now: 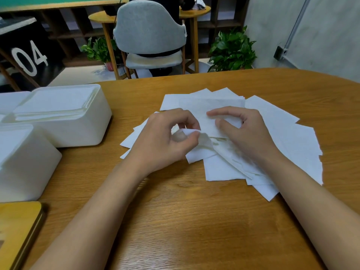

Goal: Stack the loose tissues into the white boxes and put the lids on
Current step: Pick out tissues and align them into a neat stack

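Head view: at the centre of the wooden desk [194, 221], your left hand [161, 141] pinches the curled corner of a single tissue [196, 153] between thumb and fingertips, its grip clamped on that sheet. Your right hand [247, 133] rests fingertips on the fanned pile of loose tissues [302, 149], its grip apart and holding nothing. The pile spreads from the centre towards 3 o'clock. The sheets are thin, white and square-cut, overlapping at odd angles, some creased near your wrists.

To do this step well, likely gathering the sheets, keep the right fingertips pinning the pile while the left peels one layer free. Lift slowly, since such soft paper probably tears or drags its neighbours.

At 9 o'clock, the far white box [81, 129] already holds a neat stack. The near white box [29, 172] sits towards 8 o'clock, touching the first. A wood-toned panel [17, 227], possibly a lid, lies at 7 o'clock.
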